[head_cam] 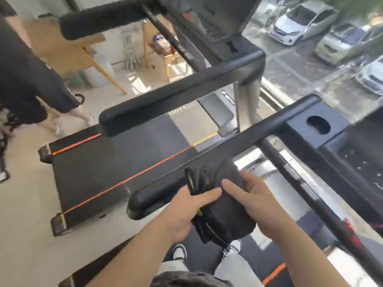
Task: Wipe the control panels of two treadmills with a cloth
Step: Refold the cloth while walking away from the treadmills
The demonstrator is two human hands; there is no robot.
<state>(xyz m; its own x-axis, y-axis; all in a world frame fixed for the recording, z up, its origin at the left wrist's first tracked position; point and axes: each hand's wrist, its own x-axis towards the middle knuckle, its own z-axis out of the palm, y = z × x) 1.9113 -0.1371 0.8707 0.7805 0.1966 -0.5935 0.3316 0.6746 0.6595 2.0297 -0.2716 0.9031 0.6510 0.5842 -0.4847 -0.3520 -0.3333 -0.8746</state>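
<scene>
At six o'clock, nearest to me, two shoes (179, 252) and pale trouser legs stand on the belt of the near treadmill (251, 250). Just above them, a little right of centre, both hands have the black cloth (223, 206) between them. It is bunched into a thick fold with a yellow-edged seam showing on its left side.

The left hand (187, 212) comes in from seven o'clock. Its fingers curl round the cloth's left edge, with one finger laid along the top. The right hand (258, 206) comes in from five o'clock. Its forefinger lies straight across the top of the fold and its thumb sits on the far side, so the bundle is clasped from the right.

The cloth's upper end lies over the padded handrail (157, 198), which runs from eight o'clock up toward two o'clock. There it meets a dark plate with an oval hole (318, 125). I can't tell whether the dark surface at three o'clock is the panel itself.

Beyond the rail, at nine o'clock, lies the second treadmill (103, 175), its black belt edged with orange lines. Its own handrail (176, 100) crosses the middle of my view. Its console (207, 19), at twelve o'clock, is blurred.

At ten o'clock another person (27, 79) in dark clothes stands beside a wooden table (62, 48). At one o'clock, parked cars (302, 21) show through the window.
</scene>
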